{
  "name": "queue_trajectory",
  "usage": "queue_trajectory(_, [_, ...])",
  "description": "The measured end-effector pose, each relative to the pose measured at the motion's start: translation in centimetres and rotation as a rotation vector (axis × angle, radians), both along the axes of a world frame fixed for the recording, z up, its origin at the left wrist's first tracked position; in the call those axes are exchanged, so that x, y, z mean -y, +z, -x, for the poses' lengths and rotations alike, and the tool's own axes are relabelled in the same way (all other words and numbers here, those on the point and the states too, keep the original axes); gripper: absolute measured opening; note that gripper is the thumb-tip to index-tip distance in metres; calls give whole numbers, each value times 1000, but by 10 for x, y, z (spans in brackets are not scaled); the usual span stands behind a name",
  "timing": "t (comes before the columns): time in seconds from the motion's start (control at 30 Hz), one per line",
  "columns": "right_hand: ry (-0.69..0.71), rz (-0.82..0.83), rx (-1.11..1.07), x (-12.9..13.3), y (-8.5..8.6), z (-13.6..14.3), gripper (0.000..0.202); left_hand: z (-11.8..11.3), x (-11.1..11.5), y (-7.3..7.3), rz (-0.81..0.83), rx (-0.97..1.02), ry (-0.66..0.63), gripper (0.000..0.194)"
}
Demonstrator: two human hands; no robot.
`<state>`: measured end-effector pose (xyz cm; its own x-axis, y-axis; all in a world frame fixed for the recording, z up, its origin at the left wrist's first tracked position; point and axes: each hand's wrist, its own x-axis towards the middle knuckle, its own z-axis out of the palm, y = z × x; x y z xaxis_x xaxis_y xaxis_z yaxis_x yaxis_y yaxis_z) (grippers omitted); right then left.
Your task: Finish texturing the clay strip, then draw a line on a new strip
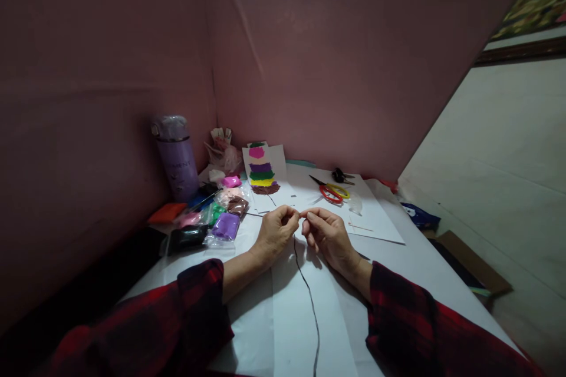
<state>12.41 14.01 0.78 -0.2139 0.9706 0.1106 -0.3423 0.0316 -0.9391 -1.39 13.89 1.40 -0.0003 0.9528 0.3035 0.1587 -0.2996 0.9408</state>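
Note:
Above the white paper, in the middle of the view, my left hand (pixel 278 227) and my right hand (pixel 327 232) meet at the fingertips. Each is closed in a pinch of thumb and forefinger; whatever lies between them is too small to make out. A thin, wavy dark line (pixel 311 300) runs from just below my fingers down the paper strip (pixel 289 318) towards me. Whether it is a loose strand or drawn on the paper, I cannot tell. Beyond my left hand stands a card (pixel 262 174) with pink, purple, green, yellow and brown bands.
Bags of coloured clay (pixel 226 227) lie to the left, before a purple bottle (pixel 177 159). Scissors (pixel 331 191) with red and yellow handles and a black-handled tool (pixel 339 175) rest at the back right. Pink panels (pixel 309 82) wall the table's back and left.

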Motion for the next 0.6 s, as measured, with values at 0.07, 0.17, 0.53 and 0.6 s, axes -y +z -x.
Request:
queue_trajectory(0.07, [2, 21, -22, 0, 1, 0, 24, -1, 0, -1, 0, 19, -17, 20])
queue_trajectory(0.17, [21, 29, -17, 0, 2, 0, 25, -1, -1, -2, 18, 57, -41, 19])
queue_trajectory(0.53, [45, 16, 11, 0, 2, -2, 22, 2, 2, 2, 96, 124, -109, 18])
queue_trajectory(0.6, [58, 7, 9, 0, 0, -2, 22, 2, 2, 2, 94, 127, -104, 18])
